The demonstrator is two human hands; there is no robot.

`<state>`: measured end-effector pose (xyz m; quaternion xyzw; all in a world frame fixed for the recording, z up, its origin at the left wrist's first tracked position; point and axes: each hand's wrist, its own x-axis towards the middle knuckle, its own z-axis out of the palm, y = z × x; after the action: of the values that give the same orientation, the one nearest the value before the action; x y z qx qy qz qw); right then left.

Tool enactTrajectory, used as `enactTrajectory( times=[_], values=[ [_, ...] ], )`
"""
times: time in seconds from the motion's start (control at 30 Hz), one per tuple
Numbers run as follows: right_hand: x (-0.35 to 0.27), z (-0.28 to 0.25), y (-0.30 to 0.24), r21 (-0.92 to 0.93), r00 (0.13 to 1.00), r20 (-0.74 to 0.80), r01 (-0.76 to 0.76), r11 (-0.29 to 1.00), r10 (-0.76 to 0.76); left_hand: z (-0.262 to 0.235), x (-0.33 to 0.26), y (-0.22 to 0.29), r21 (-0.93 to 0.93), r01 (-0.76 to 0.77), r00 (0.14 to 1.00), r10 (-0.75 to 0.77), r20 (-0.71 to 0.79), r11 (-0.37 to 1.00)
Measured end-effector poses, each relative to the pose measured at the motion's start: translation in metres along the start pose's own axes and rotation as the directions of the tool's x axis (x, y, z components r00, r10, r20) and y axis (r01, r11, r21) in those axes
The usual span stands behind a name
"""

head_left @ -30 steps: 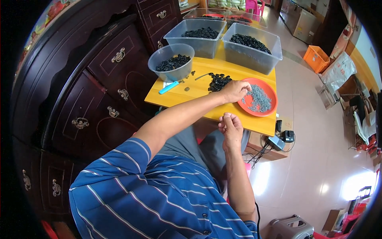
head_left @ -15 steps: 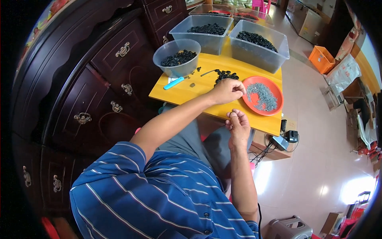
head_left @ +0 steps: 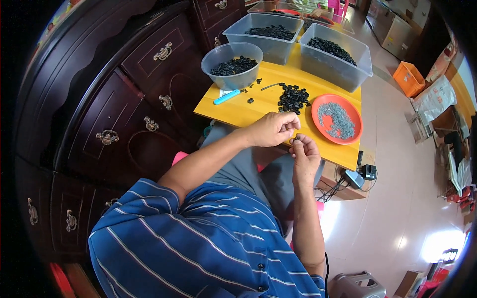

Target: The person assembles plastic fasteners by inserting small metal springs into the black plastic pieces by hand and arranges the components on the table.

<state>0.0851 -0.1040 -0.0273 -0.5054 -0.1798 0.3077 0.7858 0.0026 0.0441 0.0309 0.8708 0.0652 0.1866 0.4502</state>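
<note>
My left hand (head_left: 272, 129) is curled nearly closed at the near edge of the yellow table (head_left: 238, 110), fingertips pinched together toward my right; whether they grip a small piece I cannot tell, it is too small to make out; my right hand (head_left: 304, 155) sits just at its four o'clock, fingers bent and thumb and forefinger meeting at a tiny dark part, the two sets of fingertips almost touching; the loose pile of small black parts (head_left: 293, 96) lies at twelve o'clock from my left hand, near, and the left is the closer of the two; the orange plate (head_left: 356, 118) of grey bits is at one o'clock from my right hand; the round bowl (head_left: 232, 65) of black parts stands at eleven o'clock, well apart, with a blue-handled tool (head_left: 226, 96) lying beside it, its long axis running roughly from eight to two.
</note>
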Motion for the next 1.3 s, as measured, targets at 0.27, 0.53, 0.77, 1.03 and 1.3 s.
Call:
enactTrajectory(
  times=[0.27,0.53,0.77,1.03,1.3],
  values=[
    [0.0,-0.001,0.002,-0.065,0.999,0.032,0.024,0.998,-0.022,0.001,0.0,0.004,0.032,-0.027,1.0,0.027,-0.008,0.999],
    [0.0,-0.001,0.003,-0.059,1.0,0.017,0.025,0.998,-0.024,0.002,0.001,0.004,0.063,-0.027,0.999,0.029,-0.027,0.998],
    [0.001,-0.003,0.003,-0.066,1.0,0.013,0.026,0.997,-0.025,0.002,0.0,0.003,0.093,-0.024,0.999,0.029,-0.044,0.995],
    [0.0,-0.001,0.001,-0.079,1.0,0.016,0.023,0.997,-0.022,0.004,-0.001,0.005,0.107,-0.024,0.998,0.029,-0.047,0.994],
    [-0.002,-0.001,0.003,-0.125,0.999,0.026,0.046,0.991,-0.043,0.007,-0.003,0.011,0.228,-0.028,0.998,0.04,-0.046,0.973]
  ],
)
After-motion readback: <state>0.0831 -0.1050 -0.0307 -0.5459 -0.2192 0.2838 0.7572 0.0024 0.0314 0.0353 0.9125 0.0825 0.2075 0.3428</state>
